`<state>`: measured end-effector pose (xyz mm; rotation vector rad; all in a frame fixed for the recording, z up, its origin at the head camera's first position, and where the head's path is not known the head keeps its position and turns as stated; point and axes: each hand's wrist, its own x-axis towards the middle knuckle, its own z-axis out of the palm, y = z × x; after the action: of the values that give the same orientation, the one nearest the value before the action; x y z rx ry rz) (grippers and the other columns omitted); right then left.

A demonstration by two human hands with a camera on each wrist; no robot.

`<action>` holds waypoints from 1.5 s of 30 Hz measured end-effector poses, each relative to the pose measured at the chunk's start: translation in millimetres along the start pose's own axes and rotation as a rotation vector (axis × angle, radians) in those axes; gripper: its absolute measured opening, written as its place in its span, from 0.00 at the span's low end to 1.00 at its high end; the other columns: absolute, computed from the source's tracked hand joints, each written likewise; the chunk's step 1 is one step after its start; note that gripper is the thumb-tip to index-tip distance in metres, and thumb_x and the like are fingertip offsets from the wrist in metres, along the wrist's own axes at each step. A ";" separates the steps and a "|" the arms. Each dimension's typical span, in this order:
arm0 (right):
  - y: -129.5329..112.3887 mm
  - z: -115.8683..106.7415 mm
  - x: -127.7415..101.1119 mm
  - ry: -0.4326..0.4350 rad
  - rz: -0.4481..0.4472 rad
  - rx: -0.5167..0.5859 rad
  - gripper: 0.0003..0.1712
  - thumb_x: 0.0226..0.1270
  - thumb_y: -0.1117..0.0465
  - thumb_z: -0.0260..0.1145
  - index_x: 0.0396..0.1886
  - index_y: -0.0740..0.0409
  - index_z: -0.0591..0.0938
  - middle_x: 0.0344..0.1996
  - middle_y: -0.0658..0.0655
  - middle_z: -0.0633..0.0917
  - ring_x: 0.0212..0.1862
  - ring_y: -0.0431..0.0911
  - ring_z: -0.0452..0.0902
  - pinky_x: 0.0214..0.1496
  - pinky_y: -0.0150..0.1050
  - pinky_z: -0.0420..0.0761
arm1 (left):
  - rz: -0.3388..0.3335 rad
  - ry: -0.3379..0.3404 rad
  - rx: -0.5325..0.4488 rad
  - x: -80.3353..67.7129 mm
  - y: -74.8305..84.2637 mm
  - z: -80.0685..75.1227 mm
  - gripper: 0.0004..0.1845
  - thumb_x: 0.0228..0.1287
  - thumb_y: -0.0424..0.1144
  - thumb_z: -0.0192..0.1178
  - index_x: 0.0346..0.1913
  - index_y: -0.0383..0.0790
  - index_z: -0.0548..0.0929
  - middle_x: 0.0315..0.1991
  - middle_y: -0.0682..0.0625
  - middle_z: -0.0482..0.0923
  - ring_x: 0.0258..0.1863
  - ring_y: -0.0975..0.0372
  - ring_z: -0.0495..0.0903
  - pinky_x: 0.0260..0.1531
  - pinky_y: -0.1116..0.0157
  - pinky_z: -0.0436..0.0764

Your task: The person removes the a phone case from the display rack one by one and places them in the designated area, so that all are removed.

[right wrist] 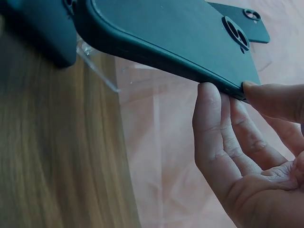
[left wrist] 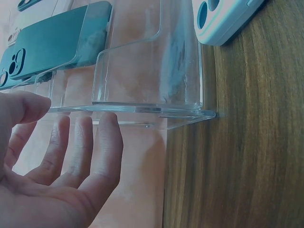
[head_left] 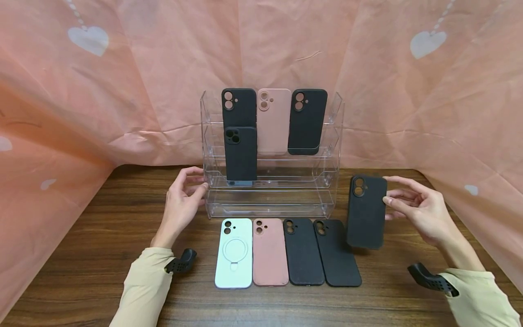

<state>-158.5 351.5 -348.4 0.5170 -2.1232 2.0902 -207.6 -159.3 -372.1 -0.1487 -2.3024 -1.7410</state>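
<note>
held case (head_left: pixel 366 212) black | stand (head_left: pixel 331 136) clear | cloth (head_left: pixel 81 100) pink, white hearts | table (head_left: pixel 102 254) dark woodgrain

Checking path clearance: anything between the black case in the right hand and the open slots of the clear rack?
Nothing visible. The right hand holds the black case off the rack's right end; the gap between them is bare. The rack's two lower tiers are open right of the dark case.
</note>
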 end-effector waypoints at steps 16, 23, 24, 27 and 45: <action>17.9 -23.6 -23.6 -0.106 0.120 -0.201 0.32 0.68 0.81 0.60 0.67 0.54 0.77 0.39 0.48 0.91 0.39 0.39 0.89 0.31 0.43 0.90 | 0.000 0.002 0.010 -0.3 0.6 -1.0 0.19 0.72 0.33 0.60 0.63 0.43 0.75 0.55 0.39 0.81 0.50 0.46 0.86 0.38 0.55 0.91; 20.7 -28.4 -29.1 -0.150 0.140 -0.239 0.30 0.70 0.80 0.59 0.68 0.55 0.76 0.40 0.48 0.92 0.42 0.38 0.89 0.30 0.45 0.90 | -0.008 0.004 0.018 -0.9 0.6 -1.6 0.19 0.72 0.33 0.60 0.63 0.45 0.75 0.55 0.40 0.81 0.51 0.47 0.87 0.39 0.54 0.91; 20.6 -28.9 -29.9 -0.153 0.150 -0.250 0.30 0.70 0.79 0.59 0.69 0.56 0.75 0.40 0.48 0.92 0.43 0.37 0.89 0.31 0.45 0.90 | -0.008 0.003 0.016 -0.9 0.5 -1.6 0.19 0.72 0.33 0.60 0.63 0.45 0.75 0.55 0.39 0.81 0.51 0.47 0.86 0.39 0.54 0.91; 20.9 -30.3 -32.9 -0.164 0.187 -0.278 0.30 0.71 0.78 0.60 0.69 0.54 0.75 0.40 0.47 0.91 0.43 0.36 0.88 0.31 0.46 0.90 | -0.009 0.002 0.013 -0.9 0.2 -1.4 0.19 0.72 0.33 0.60 0.63 0.45 0.76 0.55 0.40 0.81 0.51 0.47 0.86 0.38 0.54 0.91; 35.0 -27.8 -37.0 -0.246 0.316 -0.353 0.32 0.73 0.74 0.60 0.67 0.36 0.77 0.40 0.44 0.90 0.40 0.38 0.88 0.32 0.45 0.90 | -0.008 0.002 0.006 1.3 -1.5 -1.0 0.19 0.71 0.32 0.60 0.62 0.43 0.76 0.55 0.39 0.81 0.51 0.45 0.87 0.35 0.62 0.91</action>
<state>-139.4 384.4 -392.1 0.4349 -2.8010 1.7938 -209.1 -160.7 -372.9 -0.1369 -2.3100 -1.7368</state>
